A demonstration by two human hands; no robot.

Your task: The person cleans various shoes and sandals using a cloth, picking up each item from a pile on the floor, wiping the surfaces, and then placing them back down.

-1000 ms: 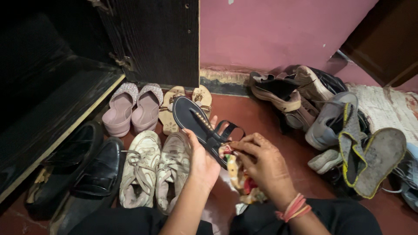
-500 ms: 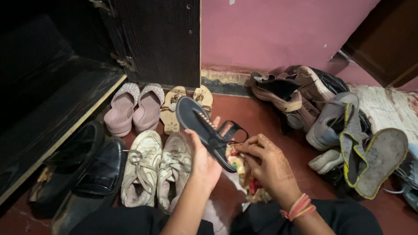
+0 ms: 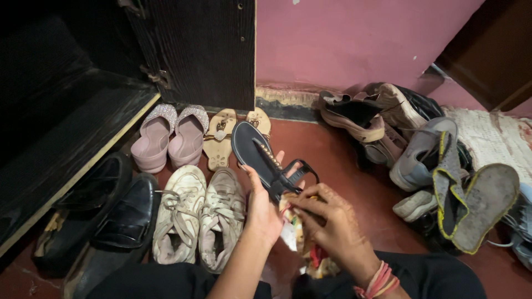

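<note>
A person crouches on a dark red floor (image 3: 332,149) among many shoes. Their left hand (image 3: 263,207) grasps a black sandal (image 3: 266,160) from underneath, fingers wrapped around its heel half, so the sole tilts up and away from them with the toe pointing toward the wall. A line of small gold studs runs along the sandal's centre strap, and its ankle loop stands open just above the right hand. The right hand (image 3: 327,221), with orange-pink threads at the wrist, is closed around a bunched, brightly patterned cloth (image 3: 302,238) and presses it against the heel end of the sandal, so both hands meet at that end of the shoe. Just left of the left hand, a pair of worn white laced sneakers (image 3: 199,216) sits on the floor. Left again is a pair of black leather shoes (image 3: 116,216). Behind the sneakers stand pale pink slip-on mules (image 3: 169,138) and a pair of tan flat sandals (image 3: 224,135), partly hidden by the raised sandal's toe. A dark wooden cabinet (image 3: 83,111) with an open door rises at the left. To the right, against the pink wall (image 3: 354,39), lies a jumbled heap of shoes (image 3: 421,160), including a grey slipper with yellow-edged trim, beside a pale woven mat (image 3: 493,135).
</note>
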